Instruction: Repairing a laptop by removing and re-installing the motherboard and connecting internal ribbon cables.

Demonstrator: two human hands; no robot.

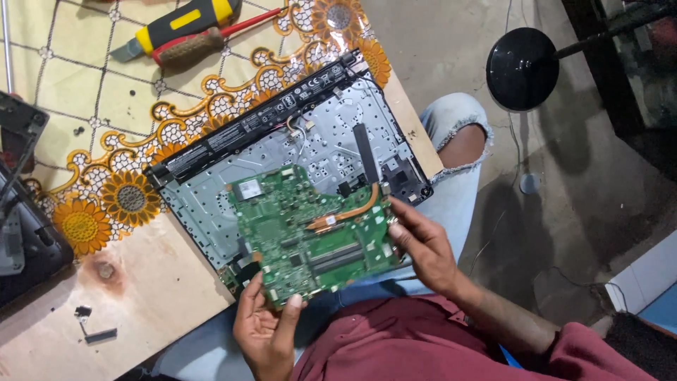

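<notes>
A green laptop motherboard (310,229) with a copper heat pipe (349,210) lies tilted over an opened laptop chassis (296,144). My left hand (264,328) grips the board's near left corner, thumb on top. My right hand (423,247) holds the board's right edge with the fingertips. The chassis shows a silver metal plate and a long black battery (261,120) along its far side. It rests on the wooden table's near edge, above my lap.
A yellow sunflower-patterned cloth (106,106) covers the far table. A yellow-black utility knife (176,21) and a red-handled tool (194,44) lie on it. Dark device parts (21,226) sit at left; small black pieces (92,324) on bare wood. A round black stand base (523,68) is on the floor.
</notes>
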